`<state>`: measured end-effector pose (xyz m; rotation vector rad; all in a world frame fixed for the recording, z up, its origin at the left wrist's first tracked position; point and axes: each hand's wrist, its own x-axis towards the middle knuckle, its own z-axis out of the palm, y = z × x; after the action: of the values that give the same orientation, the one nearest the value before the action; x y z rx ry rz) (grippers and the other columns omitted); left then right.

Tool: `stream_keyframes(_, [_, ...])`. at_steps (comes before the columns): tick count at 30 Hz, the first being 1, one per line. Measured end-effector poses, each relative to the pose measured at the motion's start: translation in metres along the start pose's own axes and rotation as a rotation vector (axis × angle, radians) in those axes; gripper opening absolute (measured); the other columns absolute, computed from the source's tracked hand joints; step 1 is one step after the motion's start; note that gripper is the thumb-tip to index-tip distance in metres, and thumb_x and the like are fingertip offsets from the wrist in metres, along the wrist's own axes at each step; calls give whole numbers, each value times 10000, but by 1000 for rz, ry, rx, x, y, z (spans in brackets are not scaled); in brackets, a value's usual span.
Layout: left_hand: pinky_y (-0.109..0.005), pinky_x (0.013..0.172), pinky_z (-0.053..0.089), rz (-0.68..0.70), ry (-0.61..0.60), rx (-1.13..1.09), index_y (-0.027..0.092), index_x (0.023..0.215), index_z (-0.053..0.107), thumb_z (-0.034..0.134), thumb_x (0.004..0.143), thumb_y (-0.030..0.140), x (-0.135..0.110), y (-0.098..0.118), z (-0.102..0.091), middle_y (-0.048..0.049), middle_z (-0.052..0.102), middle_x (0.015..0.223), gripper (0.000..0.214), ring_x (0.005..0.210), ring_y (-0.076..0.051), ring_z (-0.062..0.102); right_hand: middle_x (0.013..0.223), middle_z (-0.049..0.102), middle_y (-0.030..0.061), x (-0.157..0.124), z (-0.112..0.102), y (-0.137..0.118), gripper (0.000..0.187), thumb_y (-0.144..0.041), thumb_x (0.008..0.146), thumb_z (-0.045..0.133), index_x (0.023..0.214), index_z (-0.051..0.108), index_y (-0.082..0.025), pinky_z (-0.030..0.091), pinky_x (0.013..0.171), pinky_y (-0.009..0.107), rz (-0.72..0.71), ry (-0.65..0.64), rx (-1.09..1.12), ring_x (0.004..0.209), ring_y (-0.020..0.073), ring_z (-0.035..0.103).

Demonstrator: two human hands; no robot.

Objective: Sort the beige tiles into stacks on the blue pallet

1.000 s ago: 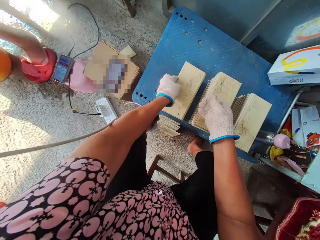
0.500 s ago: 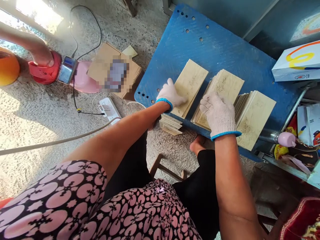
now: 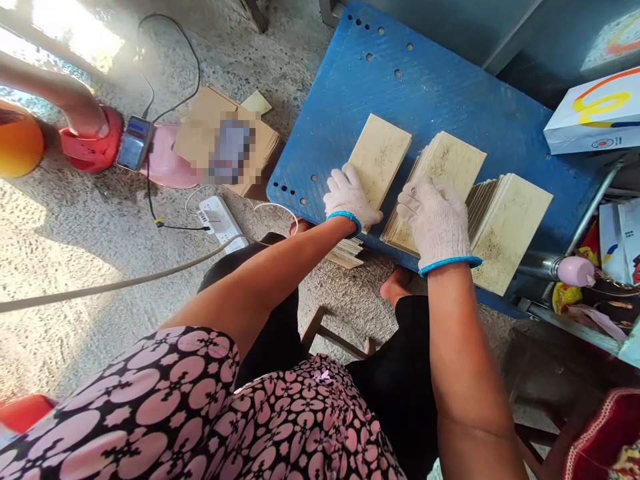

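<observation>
Both my hands wear white knit gloves with blue cuffs. My left hand (image 3: 351,195) lies over the near end of the left pale wooden board (image 3: 384,152), fingers apart at its left side and thumb near its right corner. Whether another board lies under it is hidden. Over the middle stack of thin wooden boards (image 3: 454,160) is my right hand (image 3: 435,217), its fingers curled together at the stack's left part; what they hold, if anything, is hidden. To its right a leaning row of boards (image 3: 517,230) fans out beside the middle stack.
The boards lie on a blue table (image 3: 330,87). Below its near edge sit more boards (image 3: 347,255). A white box (image 3: 595,117) and a pink-capped bottle (image 3: 575,272) are at right. At left are a power strip (image 3: 220,220), cardboard (image 3: 200,133) and another person's arm (image 3: 55,87).
My left hand has slid right and slightly nearer across the left board's near end. The skewed lower edge beneath that board no longer shows. My right hand has barely moved.
</observation>
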<state>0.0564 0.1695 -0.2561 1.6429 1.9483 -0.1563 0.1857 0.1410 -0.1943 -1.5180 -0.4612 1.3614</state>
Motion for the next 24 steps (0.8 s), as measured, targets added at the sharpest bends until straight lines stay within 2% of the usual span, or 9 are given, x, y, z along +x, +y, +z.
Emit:
stream_keyframes(7, [-513,1074,401,15,-7,-10,142,1588,57,799,620,549,-4,1,-3,-229,221,1565,1286,1371,-418,289,842,681,-9,1,3,-1,325,-500,814,747,961,636,-233,556,671,244,-2,11,-24,769,129,682])
stream_keyframes(13, [-526,1070,379,-11,-44,41,151,1590,-40,749,662,565,-8,2,0,-229,141,1593,1287,1400,-437,218,811,659,-14,-2,5,-1,369,-560,800,734,935,632,-232,536,646,227,-44,-41,-84,769,126,673])
stream_keyframes(17, [-570,1080,363,-16,-21,47,142,1593,37,789,622,573,-6,4,1,-248,139,1609,1301,1412,-464,203,795,641,-20,-2,7,1,373,-576,810,713,934,619,-237,535,654,223,-57,-85,-132,780,127,667])
stream_keyframes(20, [-551,1088,371,-2,-8,-2,147,1573,163,807,620,580,-11,6,-17,-242,230,1586,1228,1412,-456,251,802,637,-17,-4,9,3,377,-579,818,702,946,621,-234,544,680,236,-83,-134,-189,789,129,661])
stream_keyframes(24, [-430,1043,435,81,-13,-183,169,1500,349,708,785,524,-43,-3,-62,-190,445,1464,876,1308,-359,463,838,659,-2,-15,9,2,368,-552,820,697,963,649,-215,554,694,259,-129,-182,-279,766,129,648])
